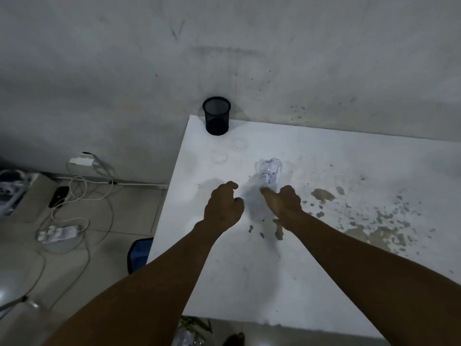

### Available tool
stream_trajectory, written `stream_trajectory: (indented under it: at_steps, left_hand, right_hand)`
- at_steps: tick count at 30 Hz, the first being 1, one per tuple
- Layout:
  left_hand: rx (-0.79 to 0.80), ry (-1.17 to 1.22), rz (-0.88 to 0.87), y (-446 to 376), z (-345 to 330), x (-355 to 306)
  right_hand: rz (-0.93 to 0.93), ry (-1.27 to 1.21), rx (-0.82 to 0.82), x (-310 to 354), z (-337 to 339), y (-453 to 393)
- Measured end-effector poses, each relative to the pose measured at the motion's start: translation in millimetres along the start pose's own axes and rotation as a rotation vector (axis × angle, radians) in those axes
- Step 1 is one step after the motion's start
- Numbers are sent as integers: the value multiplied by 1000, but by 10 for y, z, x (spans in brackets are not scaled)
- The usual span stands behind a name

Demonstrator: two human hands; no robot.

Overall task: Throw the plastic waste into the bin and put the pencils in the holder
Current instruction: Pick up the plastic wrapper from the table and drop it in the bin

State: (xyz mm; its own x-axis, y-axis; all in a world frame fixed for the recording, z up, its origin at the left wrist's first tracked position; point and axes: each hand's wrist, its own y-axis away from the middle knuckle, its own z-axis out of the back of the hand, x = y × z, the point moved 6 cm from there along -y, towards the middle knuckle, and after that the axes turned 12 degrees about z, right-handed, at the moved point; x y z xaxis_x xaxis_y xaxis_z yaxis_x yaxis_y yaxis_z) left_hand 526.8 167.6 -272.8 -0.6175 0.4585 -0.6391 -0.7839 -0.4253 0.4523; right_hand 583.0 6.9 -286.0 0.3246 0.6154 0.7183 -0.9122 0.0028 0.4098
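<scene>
1. Floor, far left: a white adapter [79,161] at the wall, loose cables [82,196] and a dark phone-like slab [58,196]; none of it belongs to the task.
2. Blue item [139,253], partly hidden under the table's left edge. It may be the bin, but too little shows to say so.
3. Holder [216,116]: black mesh cup, upright at the table's back left corner against the wall. Nothing visible in it. No pencils show anywhere in view.
4. Table [224,270]: white top, stained and flecked toward the right.
5. Left hand [223,208]: fingers curled, holding nothing, just beside the waste on its left. Whether it touches the plastic cannot be told.
6. Plastic waste [270,174]: a crumpled clear bottle with printed marks, on the table mid-top, well apart from the holder.
7. Right hand [283,204]: at the near end of the plastic, thumb laid against it; whether the fingers have closed on it cannot be told.
8. Step in hand, as judged: picking up the plastic, first part of the task; the pencil part not yet begun.
9. Next move calls for: a firm hold on the springy, slippery plastic, a lift clear of the table, then carrying it to the bin, likely low at left.
</scene>
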Motion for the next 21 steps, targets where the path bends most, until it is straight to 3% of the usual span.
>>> stream_trajectory:
  at_steps: [5,21]
  left_hand:
    - [-17,92,6,-389,-127,-21]
    - [-90,204,61,-202,-86,115]
  right_hand:
    - [-126,-107,-61,-20,-102,-378]
    - [-108,-251,-13,-120,-97,-344]
